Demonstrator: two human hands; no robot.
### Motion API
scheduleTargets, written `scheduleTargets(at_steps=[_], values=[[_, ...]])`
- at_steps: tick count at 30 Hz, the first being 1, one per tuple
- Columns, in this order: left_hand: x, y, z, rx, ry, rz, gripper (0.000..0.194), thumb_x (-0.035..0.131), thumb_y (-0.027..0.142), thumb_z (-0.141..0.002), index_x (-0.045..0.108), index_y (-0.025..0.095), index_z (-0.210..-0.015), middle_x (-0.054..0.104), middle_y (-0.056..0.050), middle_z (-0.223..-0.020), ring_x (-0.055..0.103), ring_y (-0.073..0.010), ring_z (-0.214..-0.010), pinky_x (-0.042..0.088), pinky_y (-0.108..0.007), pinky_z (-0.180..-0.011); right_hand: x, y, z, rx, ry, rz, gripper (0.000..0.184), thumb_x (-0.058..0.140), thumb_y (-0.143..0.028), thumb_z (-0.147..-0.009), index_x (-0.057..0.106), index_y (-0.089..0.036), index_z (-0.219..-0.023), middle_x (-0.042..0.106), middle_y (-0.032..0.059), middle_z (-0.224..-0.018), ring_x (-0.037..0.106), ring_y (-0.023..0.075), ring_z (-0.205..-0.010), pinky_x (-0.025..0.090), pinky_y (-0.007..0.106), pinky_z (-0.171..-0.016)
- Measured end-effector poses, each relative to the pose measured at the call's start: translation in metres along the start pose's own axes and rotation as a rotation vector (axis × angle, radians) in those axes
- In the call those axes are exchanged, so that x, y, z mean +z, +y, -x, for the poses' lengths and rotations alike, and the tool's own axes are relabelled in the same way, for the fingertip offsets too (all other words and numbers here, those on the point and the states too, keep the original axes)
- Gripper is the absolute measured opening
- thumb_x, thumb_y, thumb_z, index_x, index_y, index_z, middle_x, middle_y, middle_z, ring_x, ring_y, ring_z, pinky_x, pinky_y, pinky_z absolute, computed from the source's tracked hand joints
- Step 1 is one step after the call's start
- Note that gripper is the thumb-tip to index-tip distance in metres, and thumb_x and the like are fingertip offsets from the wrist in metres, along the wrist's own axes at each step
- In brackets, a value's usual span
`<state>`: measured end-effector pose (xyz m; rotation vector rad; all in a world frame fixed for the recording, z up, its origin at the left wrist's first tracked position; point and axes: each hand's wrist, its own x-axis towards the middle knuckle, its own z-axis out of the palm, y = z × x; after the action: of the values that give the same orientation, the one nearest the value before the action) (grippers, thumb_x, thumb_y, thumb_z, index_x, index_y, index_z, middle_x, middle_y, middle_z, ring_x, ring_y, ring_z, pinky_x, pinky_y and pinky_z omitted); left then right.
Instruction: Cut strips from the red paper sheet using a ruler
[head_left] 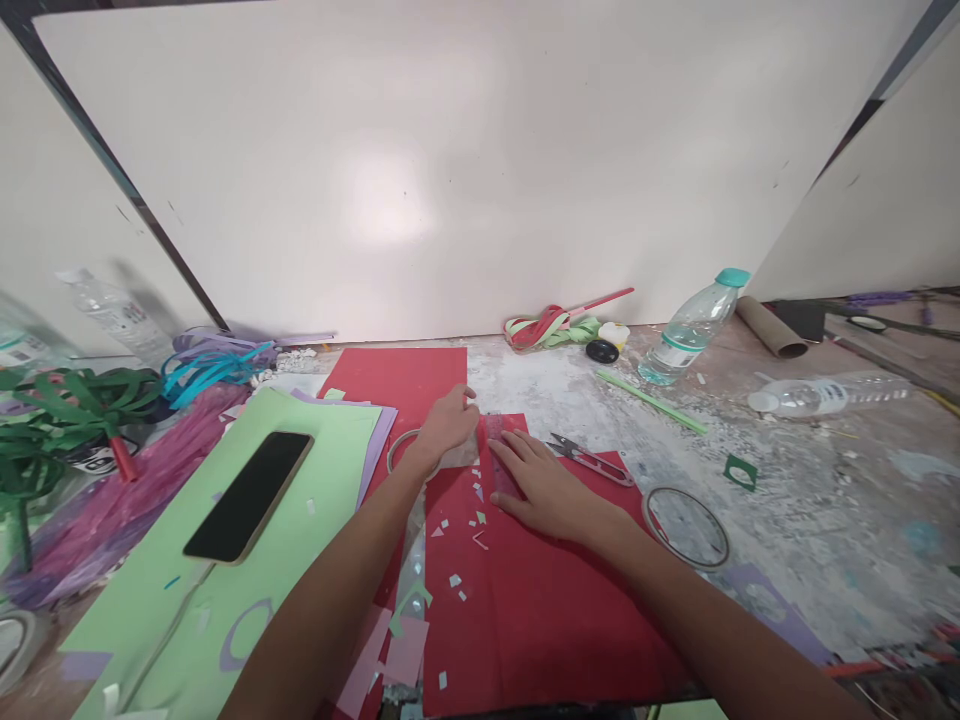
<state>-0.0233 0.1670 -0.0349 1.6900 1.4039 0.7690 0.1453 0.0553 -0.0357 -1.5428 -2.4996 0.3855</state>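
Note:
A large sheet of red paper [555, 620] lies in front of me, scattered with small paper scraps. My right hand [541, 485] rests flat on it, fingers spread over a clear ruler [496, 430] that runs away from me. My left hand [448, 428] is just left of the ruler's far end, its fingers curled in; what they hold, if anything, is hidden. A roll of tape [396, 452] lies partly under my left wrist. Thread snips [596, 462] lie on the red paper, to the right of my right hand.
Left, a phone [249, 497] lies on green paper [337, 430]. A second tape roll [686, 527] is right of my right forearm. Farther right are a standing bottle [686, 335], a lying bottle [829, 394] and a cardboard tube [772, 328]. Paper strips [551, 328] lie by the white board [465, 180].

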Motion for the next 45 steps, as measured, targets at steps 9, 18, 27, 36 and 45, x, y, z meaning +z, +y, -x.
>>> scheduleTargets(at_steps=[9,18,27,36,45], values=[[0.014,-0.006,0.005,0.067,0.09,-0.305,0.011,0.057,0.023,-0.077,0.055,0.022,-0.066,0.061,-0.006,-0.069,0.06,-0.029,-0.084,0.039,-0.036,-0.078,0.001,0.001,0.0,0.006,-0.007,0.002,0.065,0.045,-0.046,-0.091,0.036,-0.015,-0.146,0.036,0.0144,-0.15,0.025,0.033,-0.14,0.027,0.05,-0.112],[0.019,-0.006,0.006,0.112,0.082,-0.398,0.015,0.054,0.026,-0.082,0.055,0.022,-0.067,0.063,-0.009,-0.08,0.058,-0.0293,-0.092,0.04,-0.034,-0.078,-0.001,0.0,0.0,0.009,-0.012,-0.004,0.062,0.044,-0.047,-0.091,0.039,-0.015,-0.145,0.035,0.0146,-0.15,0.025,0.0324,-0.14,0.028,0.05,-0.112],[0.01,-0.012,0.001,0.169,0.006,-0.424,0.017,0.054,0.027,-0.084,0.055,0.022,-0.067,0.064,-0.006,-0.077,0.06,-0.0254,-0.082,0.042,-0.032,-0.076,-0.005,0.001,-0.001,0.012,-0.048,-0.005,0.071,0.048,-0.052,-0.088,0.037,-0.014,-0.147,0.036,0.0127,-0.151,0.024,0.0316,-0.141,0.023,0.047,-0.114],[0.01,-0.015,-0.002,0.207,-0.022,-0.478,0.014,0.053,0.027,-0.086,0.057,0.022,-0.073,0.065,-0.006,-0.082,0.061,-0.0249,-0.084,0.041,-0.032,-0.079,-0.004,0.014,-0.005,0.01,-0.136,-0.04,0.084,0.049,-0.06,-0.084,0.025,-0.017,-0.152,0.023,0.011,-0.157,0.013,0.0305,-0.145,0.015,0.052,-0.115],[0.005,-0.011,-0.001,0.241,-0.104,-0.632,0.019,0.046,0.029,-0.094,0.06,0.02,-0.083,0.065,-0.005,-0.082,0.061,-0.0204,-0.081,0.044,-0.032,-0.077,-0.007,0.018,-0.005,-0.01,-0.161,-0.017,0.089,0.045,-0.066,-0.084,0.019,-0.017,-0.153,0.019,0.0082,-0.158,0.012,0.0314,-0.145,0.008,0.053,-0.116]])
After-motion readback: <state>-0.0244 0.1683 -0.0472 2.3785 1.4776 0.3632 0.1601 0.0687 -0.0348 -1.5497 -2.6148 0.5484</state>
